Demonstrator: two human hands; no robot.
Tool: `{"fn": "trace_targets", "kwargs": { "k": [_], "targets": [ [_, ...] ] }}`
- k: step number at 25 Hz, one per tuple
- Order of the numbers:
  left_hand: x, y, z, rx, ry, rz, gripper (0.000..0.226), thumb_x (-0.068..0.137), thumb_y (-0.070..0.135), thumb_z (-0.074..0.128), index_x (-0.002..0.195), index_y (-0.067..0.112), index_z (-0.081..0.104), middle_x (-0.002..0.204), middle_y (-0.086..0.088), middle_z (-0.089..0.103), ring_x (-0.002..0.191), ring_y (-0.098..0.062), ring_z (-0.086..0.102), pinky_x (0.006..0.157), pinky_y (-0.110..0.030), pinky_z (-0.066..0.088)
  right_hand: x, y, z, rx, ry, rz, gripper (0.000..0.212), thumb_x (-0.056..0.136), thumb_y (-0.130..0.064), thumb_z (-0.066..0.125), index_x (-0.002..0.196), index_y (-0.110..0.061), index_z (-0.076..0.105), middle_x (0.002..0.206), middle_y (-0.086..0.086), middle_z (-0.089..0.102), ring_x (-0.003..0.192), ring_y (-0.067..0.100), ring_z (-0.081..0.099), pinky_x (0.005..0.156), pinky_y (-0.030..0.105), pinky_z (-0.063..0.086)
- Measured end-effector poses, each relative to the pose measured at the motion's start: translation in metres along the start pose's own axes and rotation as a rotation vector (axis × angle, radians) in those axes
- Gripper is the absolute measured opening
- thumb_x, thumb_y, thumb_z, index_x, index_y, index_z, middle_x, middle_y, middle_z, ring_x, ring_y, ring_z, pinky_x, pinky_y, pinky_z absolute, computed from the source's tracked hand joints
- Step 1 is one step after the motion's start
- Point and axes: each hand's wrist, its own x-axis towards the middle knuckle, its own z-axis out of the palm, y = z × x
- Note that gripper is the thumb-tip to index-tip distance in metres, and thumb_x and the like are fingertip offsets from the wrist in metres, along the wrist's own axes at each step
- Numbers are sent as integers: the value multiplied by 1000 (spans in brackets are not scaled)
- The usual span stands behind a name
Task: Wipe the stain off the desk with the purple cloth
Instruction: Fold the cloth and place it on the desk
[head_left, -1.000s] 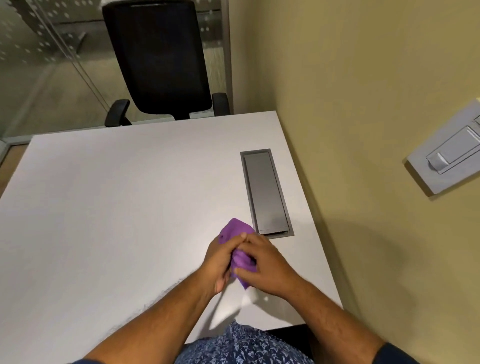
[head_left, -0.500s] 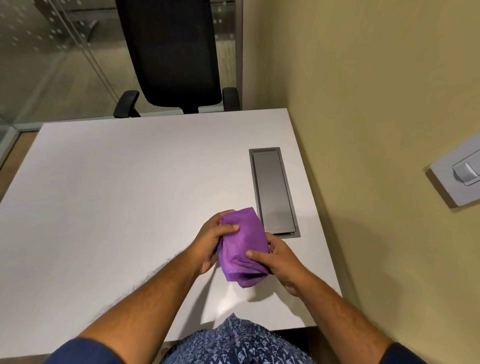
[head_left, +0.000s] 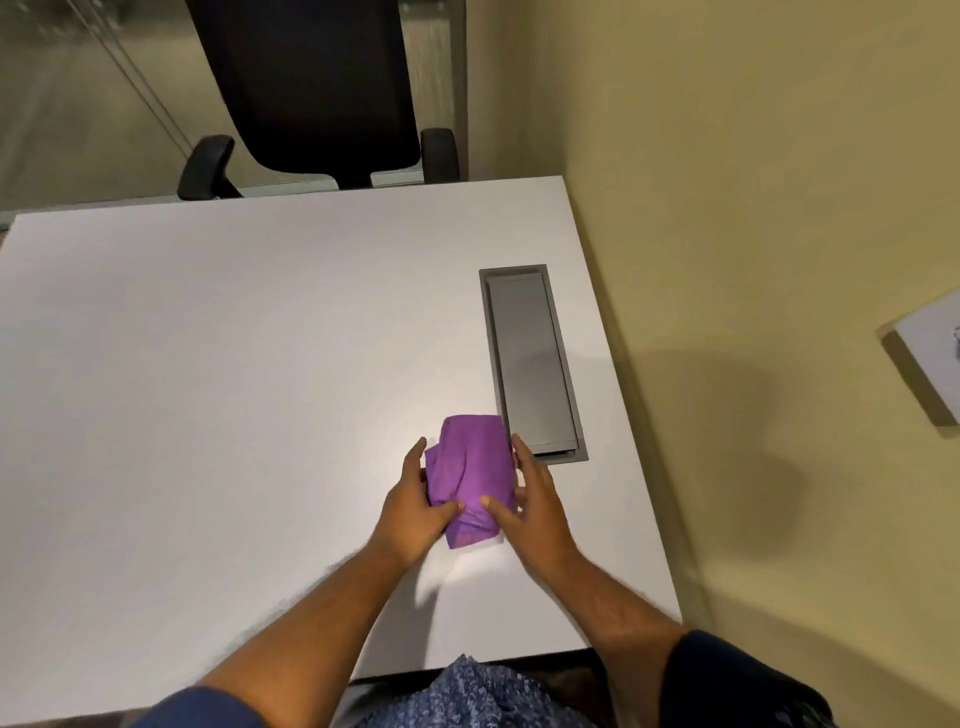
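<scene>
The purple cloth (head_left: 471, 470) is folded into a rough rectangle and held between both hands just above the white desk (head_left: 223, 374), near its front right part. My left hand (head_left: 418, 501) grips the cloth's left side with the thumb on top. My right hand (head_left: 530, 499) holds its right side, thumb pressed on the lower fold. No stain shows on the desk surface in this view.
A grey cable hatch (head_left: 532, 361) is set into the desk just right of the cloth. A black office chair (head_left: 311, 88) stands behind the far edge. A yellow wall (head_left: 753, 208) with a switch plate (head_left: 930, 358) runs along the right side.
The bunched cloth has been spread and folded into a flatter rectangle. Both hands have shifted from clasping it together to holding its two sides, and the camera has tilted lower.
</scene>
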Motion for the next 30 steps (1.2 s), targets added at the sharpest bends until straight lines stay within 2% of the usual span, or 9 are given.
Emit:
{"fn": "trace_targets", "kwargs": {
  "k": [4,6,9,12,14,18,22,24,30],
  "targets": [
    [1,-21,6,730,-29,178,101,90,33,75,170,28,14,176,-11,18,153,-33,38,110,-45,53,9,13,-3,-535,-200,-46,84,99,-22,75,165,-40,28,177,-6,11,158,23,33,125,35,39],
    [-4,-32,13,873,-35,323,78,91,35,69,162,32,36,170,-5,31,143,-31,47,97,-40,59,9,13,-2,-619,-227,-90,88,98,-23,75,166,-41,22,178,-7,8,157,21,33,124,34,40],
    [-11,-27,24,489,115,208,41,91,28,78,129,18,68,131,-4,59,116,-25,63,93,-26,53,5,13,3,-589,-184,-40,81,94,-30,79,159,-40,32,167,-4,31,141,19,52,112,36,54],
    [-5,-1,29,141,187,123,38,85,13,86,121,13,74,121,-2,66,111,-16,65,96,-12,46,1,13,5,-454,-84,36,26,93,-25,75,111,-32,57,108,-3,64,90,15,65,78,32,59],
    [0,17,27,95,160,234,41,84,5,84,123,15,74,124,1,66,112,-5,64,97,-6,44,0,10,10,-434,44,16,24,91,-14,67,86,-30,50,86,-6,59,73,15,57,65,28,49],
    [4,23,22,-74,310,85,18,90,11,81,108,13,80,105,4,74,95,-10,71,79,-12,55,2,-9,15,-382,207,15,24,95,-17,64,87,-31,46,92,-8,55,76,10,61,64,23,56],
    [4,2,28,-332,241,-366,29,95,21,78,72,7,66,68,-12,67,66,-26,61,64,-39,59,2,-6,21,-504,-22,63,19,92,-24,68,90,-24,49,98,-1,52,81,20,60,60,24,48],
    [5,-7,30,-250,188,-388,16,92,2,71,78,6,67,80,-22,73,75,-31,67,79,-51,66,3,-3,24,-477,-123,114,23,88,-30,73,90,-23,51,94,-1,53,81,20,58,58,19,36],
    [13,-11,26,109,125,10,35,85,-3,72,115,15,70,123,-14,66,109,-30,67,92,-37,58,10,1,11,-705,-65,42,33,95,-42,60,69,-27,46,70,-8,54,66,18,57,50,24,31]
  ]
}}
